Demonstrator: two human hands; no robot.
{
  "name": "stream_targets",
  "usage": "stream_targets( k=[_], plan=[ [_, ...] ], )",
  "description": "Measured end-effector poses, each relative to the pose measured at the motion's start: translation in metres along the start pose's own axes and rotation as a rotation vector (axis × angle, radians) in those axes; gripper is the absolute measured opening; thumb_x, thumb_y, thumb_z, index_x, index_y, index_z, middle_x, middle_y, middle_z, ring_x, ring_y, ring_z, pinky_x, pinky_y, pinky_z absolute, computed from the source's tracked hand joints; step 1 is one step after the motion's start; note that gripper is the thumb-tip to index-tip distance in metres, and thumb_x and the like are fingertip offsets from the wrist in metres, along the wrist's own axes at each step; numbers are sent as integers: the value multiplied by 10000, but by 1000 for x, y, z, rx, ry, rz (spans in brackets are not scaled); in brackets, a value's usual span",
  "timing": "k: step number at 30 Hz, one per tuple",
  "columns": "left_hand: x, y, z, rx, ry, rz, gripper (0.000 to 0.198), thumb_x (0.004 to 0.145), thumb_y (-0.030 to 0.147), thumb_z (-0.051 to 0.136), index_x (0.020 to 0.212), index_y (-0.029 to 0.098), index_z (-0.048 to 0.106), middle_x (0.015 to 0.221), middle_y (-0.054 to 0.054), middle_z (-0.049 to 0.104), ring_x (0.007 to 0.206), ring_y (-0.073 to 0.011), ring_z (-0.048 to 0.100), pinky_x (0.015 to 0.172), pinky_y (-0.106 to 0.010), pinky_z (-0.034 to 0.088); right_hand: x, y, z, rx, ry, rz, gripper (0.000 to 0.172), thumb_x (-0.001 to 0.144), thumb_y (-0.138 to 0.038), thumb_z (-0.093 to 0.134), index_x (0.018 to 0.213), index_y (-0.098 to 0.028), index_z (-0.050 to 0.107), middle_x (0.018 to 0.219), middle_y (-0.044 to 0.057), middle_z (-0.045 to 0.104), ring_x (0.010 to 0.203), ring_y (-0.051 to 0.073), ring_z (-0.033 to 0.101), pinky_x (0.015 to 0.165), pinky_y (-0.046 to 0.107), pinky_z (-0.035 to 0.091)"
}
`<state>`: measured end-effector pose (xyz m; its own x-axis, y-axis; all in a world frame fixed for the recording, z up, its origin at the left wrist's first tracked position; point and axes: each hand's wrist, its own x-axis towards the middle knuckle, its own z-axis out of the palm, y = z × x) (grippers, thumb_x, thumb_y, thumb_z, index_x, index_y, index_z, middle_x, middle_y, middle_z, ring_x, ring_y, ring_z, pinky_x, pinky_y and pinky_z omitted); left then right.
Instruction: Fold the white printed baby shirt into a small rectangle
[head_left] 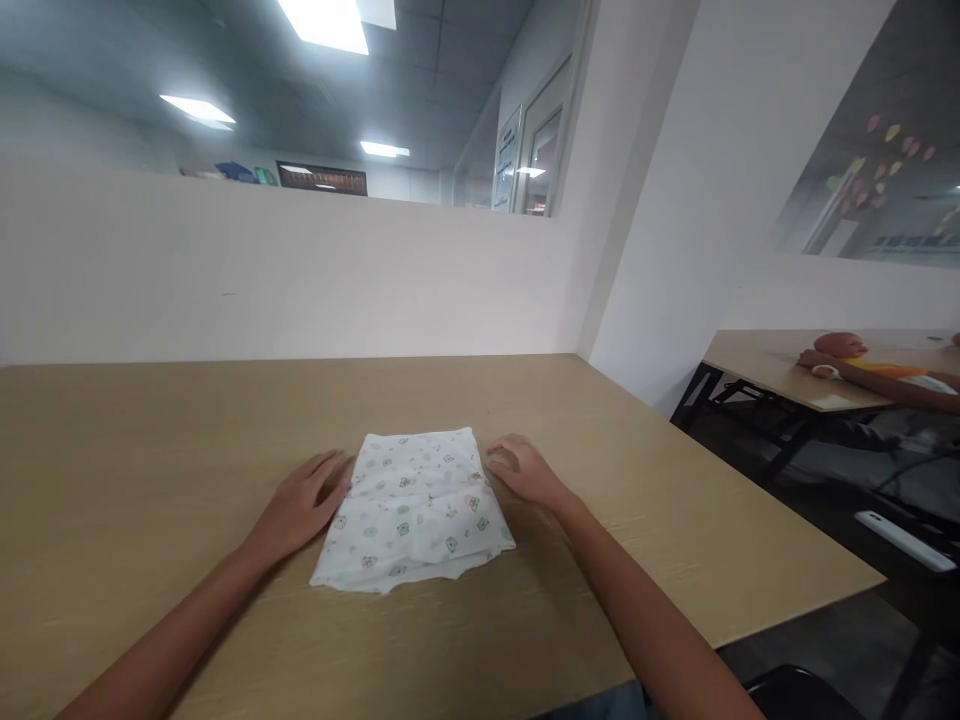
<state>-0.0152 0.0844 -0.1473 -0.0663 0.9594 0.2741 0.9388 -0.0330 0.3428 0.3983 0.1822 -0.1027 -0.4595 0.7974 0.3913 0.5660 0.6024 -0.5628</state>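
A folded white cloth (pixel 415 510), printed with small green and pale pink figures, lay flat on the light wooden tabletop (pixel 150 450), near its middle and closer to the person's edge than to the white partition wall (pixel 262 270) that rose behind the far edge. The cloth's far edge was narrower and straight, while its near edge spread wider and looked slightly rumpled, with layers showing at the near left corner. The left hand (pixel 300 505) rested palm down on the wood just left of the cloth, fingers loosely spread and pointing toward the cloth's far left corner, the fingertips touching or almost touching its left edge; it held nothing. The right hand (pixel 525 470) lay just right of the cloth by its far right corner, fingers curled gently inward and relaxed, grasping nothing; whether its fingertips actually met the fabric could not be told. Both bare forearms ran back from the cloth toward the camera. Well to the right of the cloth, past the corner of the wall, stood a second table (pixel 780 375), and another person's arm (pixel 885 380) lay stretched across it beside a yellow and orange object too small to make out.
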Motion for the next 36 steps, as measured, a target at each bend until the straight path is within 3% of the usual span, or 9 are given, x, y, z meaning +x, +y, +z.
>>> stream_targets(
  k=[4, 10, 17, 36],
  plan=[
    [8, -25, 5, 113, -22, -107, 690, 1006, 601, 258, 1542, 234, 490, 1642, -26, 378, 1531, -255, 345, 1305, -465, 281, 0, 25, 1, -288, -98, 210, 503, 975, -336, 612, 1437, -140, 590, 1484, 130, 534, 1414, 248, 426, 1214, 356, 297],
    [12, -49, 8, 237, -94, -288, 783, 992, 634, 189, 1615, 198, 378, 1692, -65, 271, 1580, -277, 231, 1300, -559, 223, 2, 29, 11, -422, -141, 335, 556, 1065, -436, 471, 1567, -199, 484, 1650, 135, 338, 1541, 300, 261, 1267, 481, 155],
    [10, -39, 10, 256, -89, -307, 784, 996, 601, 159, 1628, 183, 360, 1703, -81, 237, 1593, -297, 185, 1286, -638, 164, 3, 27, 17, -504, -153, 343, 571, 1085, -477, 405, 1604, -240, 433, 1674, 107, 301, 1552, 298, 239, 1260, 506, 151],
    [9, -35, 5, 184, -40, -288, 733, 992, 596, 245, 1549, 182, 482, 1661, -125, 324, 1559, -327, 252, 1264, -642, 189, 7, 23, 11, -450, -120, 385, 558, 1060, -505, 479, 1551, -240, 506, 1647, 97, 356, 1539, 268, 274, 1262, 470, 159]
  ],
)
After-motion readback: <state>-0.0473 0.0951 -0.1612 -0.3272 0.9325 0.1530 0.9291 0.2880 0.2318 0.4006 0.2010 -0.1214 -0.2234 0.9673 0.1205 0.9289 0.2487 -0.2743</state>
